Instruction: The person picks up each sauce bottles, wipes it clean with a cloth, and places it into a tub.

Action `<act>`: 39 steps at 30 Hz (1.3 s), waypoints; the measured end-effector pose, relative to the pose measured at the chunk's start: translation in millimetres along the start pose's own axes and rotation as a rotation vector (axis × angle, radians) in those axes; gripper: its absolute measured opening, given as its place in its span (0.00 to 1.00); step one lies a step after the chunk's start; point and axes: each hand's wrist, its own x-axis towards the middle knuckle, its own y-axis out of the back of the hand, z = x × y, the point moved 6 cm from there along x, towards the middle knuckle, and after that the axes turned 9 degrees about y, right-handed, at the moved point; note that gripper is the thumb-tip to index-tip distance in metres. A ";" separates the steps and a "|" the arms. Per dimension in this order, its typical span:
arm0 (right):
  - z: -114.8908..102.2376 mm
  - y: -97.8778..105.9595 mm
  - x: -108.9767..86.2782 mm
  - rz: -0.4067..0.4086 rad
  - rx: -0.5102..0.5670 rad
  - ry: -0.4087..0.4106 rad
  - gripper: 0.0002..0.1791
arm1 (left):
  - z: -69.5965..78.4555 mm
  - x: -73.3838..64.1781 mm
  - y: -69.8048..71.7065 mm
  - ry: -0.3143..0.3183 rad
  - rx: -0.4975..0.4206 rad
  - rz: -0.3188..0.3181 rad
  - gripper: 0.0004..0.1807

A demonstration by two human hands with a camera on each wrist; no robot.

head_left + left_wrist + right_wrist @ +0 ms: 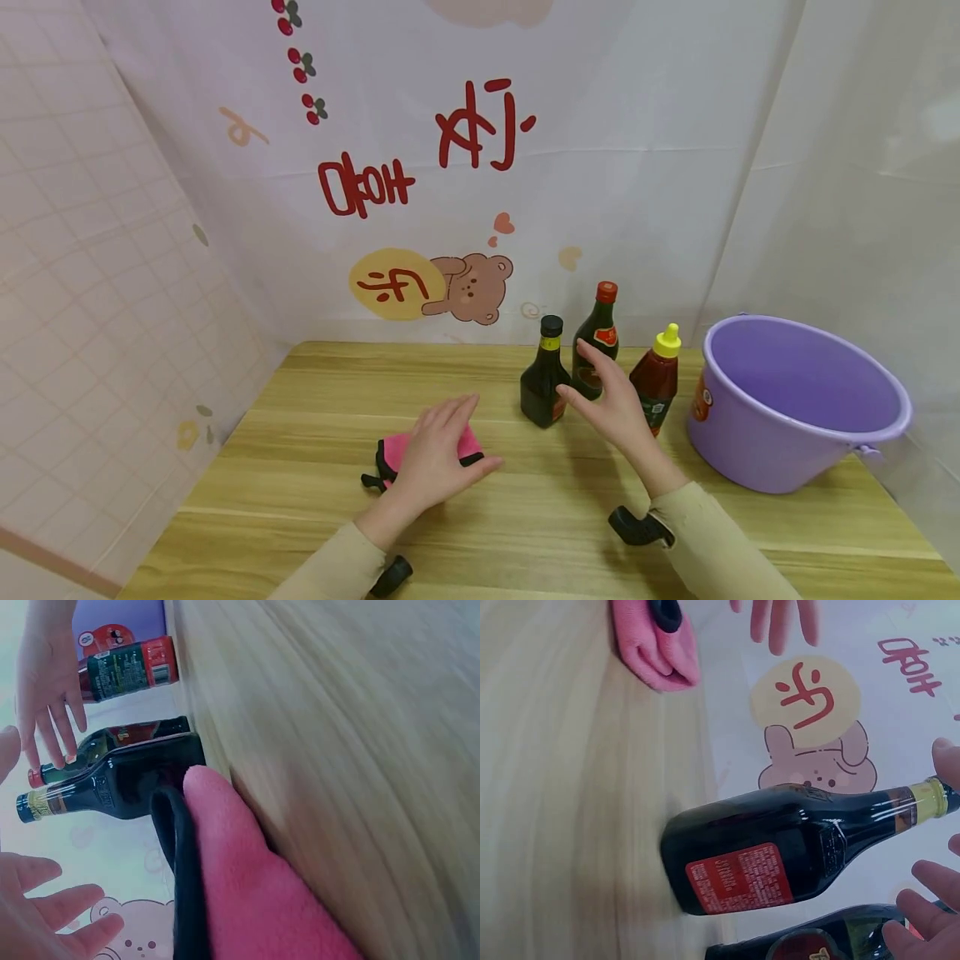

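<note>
My left hand (433, 461) hovers over a pink cloth (395, 448) with black trim, fingers extended and thumb spread, holding nothing. In the left wrist view the folded pink cloth (247, 877) lies below those fingers. Thumb and fingers apart, my right hand (617, 410) is in front of the bottles and also holds nothing. Nearest to it stands a dark glass bottle (750, 855) with a black cap, yellow neck band and red label. Behind is a dark green bottle (597, 327) with a red cap, partly covered by the right fingers in the head view.
A red-brown squeeze bottle (655, 379) with a yellow nozzle cap stands right of the right hand. Farther right, a purple bucket (757, 442) sits on the wooden table (300, 467). A white printed sheet (637, 167) hangs behind the table.
</note>
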 end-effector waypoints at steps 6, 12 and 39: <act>0.1 -0.8 9.2 0.020 0.038 -0.020 0.40 | 4.4 1.7 -2.0 0.039 -0.092 -0.011 0.50; -2.3 -1.3 18.6 0.023 0.075 -0.077 0.40 | 7.2 2.5 -5.2 0.082 -0.177 -0.012 0.50; 3.6 -17.5 53.9 0.131 0.132 -0.131 0.31 | 2.6 9.8 -26.5 0.217 -0.598 -0.044 0.45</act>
